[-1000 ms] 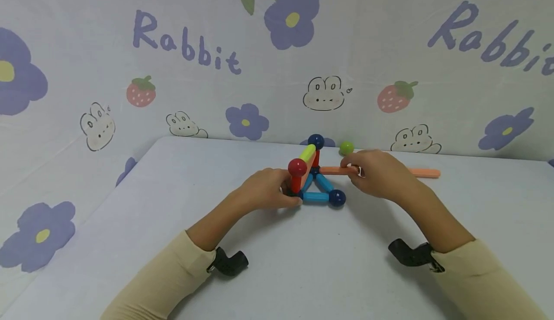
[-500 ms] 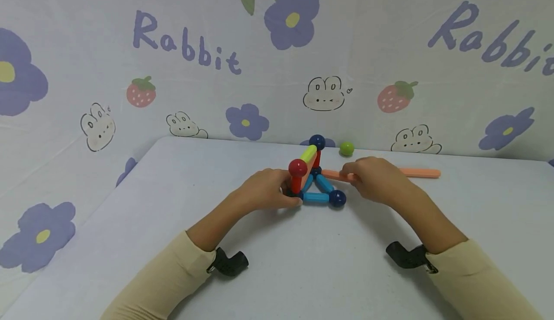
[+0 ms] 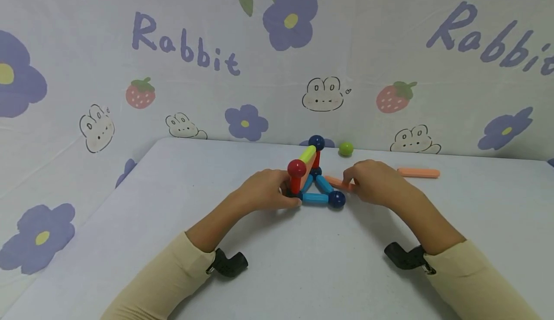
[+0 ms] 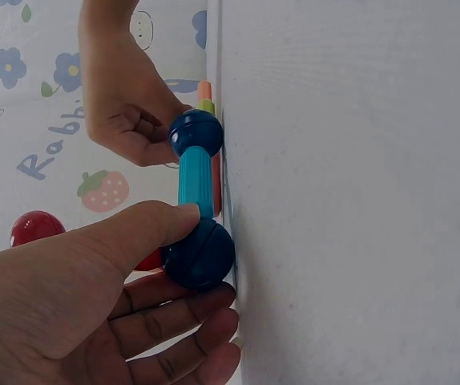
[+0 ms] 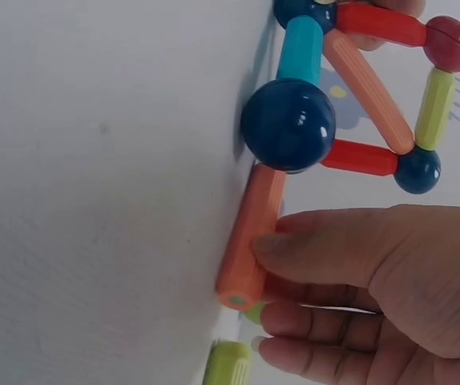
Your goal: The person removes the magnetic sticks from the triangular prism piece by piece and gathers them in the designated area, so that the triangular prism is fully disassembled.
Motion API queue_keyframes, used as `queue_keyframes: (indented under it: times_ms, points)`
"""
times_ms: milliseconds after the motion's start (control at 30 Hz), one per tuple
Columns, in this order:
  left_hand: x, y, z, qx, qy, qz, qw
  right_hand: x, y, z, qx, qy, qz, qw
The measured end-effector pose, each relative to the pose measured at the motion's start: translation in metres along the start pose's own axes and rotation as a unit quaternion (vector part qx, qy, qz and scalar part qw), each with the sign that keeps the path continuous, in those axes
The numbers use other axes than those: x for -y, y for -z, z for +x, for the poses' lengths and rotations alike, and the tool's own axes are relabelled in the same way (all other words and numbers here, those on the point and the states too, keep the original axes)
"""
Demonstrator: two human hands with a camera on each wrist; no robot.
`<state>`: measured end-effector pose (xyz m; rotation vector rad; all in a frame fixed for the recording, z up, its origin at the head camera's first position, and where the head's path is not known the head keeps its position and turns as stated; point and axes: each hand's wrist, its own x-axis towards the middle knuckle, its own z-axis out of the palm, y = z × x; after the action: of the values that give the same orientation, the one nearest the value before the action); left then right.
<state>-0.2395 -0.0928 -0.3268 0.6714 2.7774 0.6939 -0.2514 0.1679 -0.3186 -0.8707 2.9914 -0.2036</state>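
A magnetic rod-and-ball frame stands on the table: light blue rods (image 3: 316, 198) form a triangle at its base, with dark blue balls (image 3: 336, 199) at the corners. Red uprights (image 3: 295, 184), a red ball (image 3: 296, 168) and a yellow-green rod (image 3: 308, 154) rise above its left side. My left hand (image 3: 269, 189) holds the near-left corner ball (image 4: 200, 255) between thumb and fingers. To the right of the frame, my right hand (image 3: 374, 181) pinches an orange rod (image 5: 254, 233) lying low by the table. Its far end looks apart from the back ball.
Another orange rod (image 3: 419, 173) lies to the right, behind my right hand. A green ball (image 3: 346, 149) sits at the table's back edge by the printed cloth (image 3: 195, 89). The right wrist view also shows a yellow-green rod (image 5: 228, 365) on the table.
My right hand has come slightly nearer and turned the orange rod, which has left the back corner ball and now slants beside the triangle. My left hand and the frame stay put.
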Motion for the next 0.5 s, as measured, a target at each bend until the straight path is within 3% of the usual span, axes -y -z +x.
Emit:
queue_keyframes:
  times_ms: [233,500]
  points:
    - [0.0,-0.001,0.001,-0.001,0.002,0.001,1.0,0.001,0.005,-0.001,0.007,-0.016,-0.002,0.9998]
    - [0.002,-0.002,0.002,-0.002,-0.002,0.001,1.0,0.0,0.015,-0.005,0.075,-0.08,-0.004,0.9939]
